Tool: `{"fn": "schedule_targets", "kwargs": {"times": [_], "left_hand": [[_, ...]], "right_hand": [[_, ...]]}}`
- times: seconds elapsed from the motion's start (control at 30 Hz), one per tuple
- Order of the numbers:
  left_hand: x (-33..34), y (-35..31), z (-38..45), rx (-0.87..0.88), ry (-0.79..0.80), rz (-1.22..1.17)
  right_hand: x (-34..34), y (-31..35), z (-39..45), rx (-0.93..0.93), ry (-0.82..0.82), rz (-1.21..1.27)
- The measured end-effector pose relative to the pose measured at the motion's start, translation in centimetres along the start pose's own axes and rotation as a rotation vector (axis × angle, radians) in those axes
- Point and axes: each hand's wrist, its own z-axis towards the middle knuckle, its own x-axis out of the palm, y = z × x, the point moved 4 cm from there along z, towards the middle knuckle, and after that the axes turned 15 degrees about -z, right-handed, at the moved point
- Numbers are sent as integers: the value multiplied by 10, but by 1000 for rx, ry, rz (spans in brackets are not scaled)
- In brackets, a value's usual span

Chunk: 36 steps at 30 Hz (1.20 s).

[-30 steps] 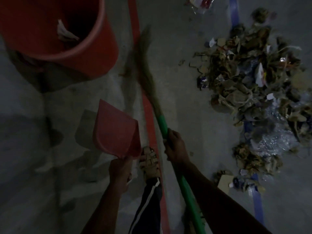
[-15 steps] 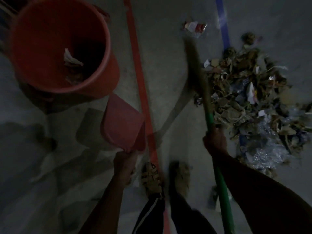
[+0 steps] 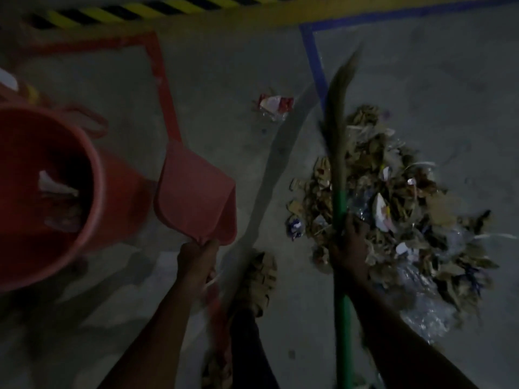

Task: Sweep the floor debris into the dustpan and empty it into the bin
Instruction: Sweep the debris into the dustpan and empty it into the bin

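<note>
Nearest us, our left hand [image 3: 196,255] pinches the red dustpan [image 3: 195,192] by its handle, held clear of the floor beside the bin [image 3: 97,175], while our right hand [image 3: 349,242] wraps the green broom [image 3: 340,203] shaft. Beyond lies the debris pile [image 3: 393,209] (leaves, paper, plastic film); we judge it light and loose, likely to scatter, so short low strokes suit it

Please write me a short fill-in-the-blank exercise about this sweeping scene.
1. The left hand holds the red ____.
2. The right hand grips a broom whose handle is ____.
3. The bin stands on the person's ____ side.
4. The debris pile lies on the ____.

Missing words: dustpan; green; left; floor
</note>
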Motion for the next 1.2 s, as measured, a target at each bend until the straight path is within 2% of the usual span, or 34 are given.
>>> {"fn": "schedule_targets", "kwargs": {"times": [0.1,0.27,0.37,0.43,0.67,0.73,0.8,0.93,1.07,1.2], "left_hand": [[33,-26,24,17,5,-45],[81,-69,58,79,11,-2],[98,-84,66,114,32,28],[106,-88,67,90,58,57],[112,-80,74,43,102,168],[106,-76,76,25,125,182],[98,-77,75,60,148,227],[80,-80,65,63,226,319],[57,-95,52,130,293,372],[37,-111,46,153,336,488]], "right_hand": [[11,52,37,-87,12,91],[27,112,115,-182,207,112],[34,111,134,-79,274,141],[30,91,132,60,278,177],[10,-21,69,525,179,251],[4,-43,45,572,173,203],[-7,-50,22,541,149,100],[-29,-25,-28,452,48,-94],[-25,27,-70,464,-53,23],[-3,73,-96,459,-81,126]]}}
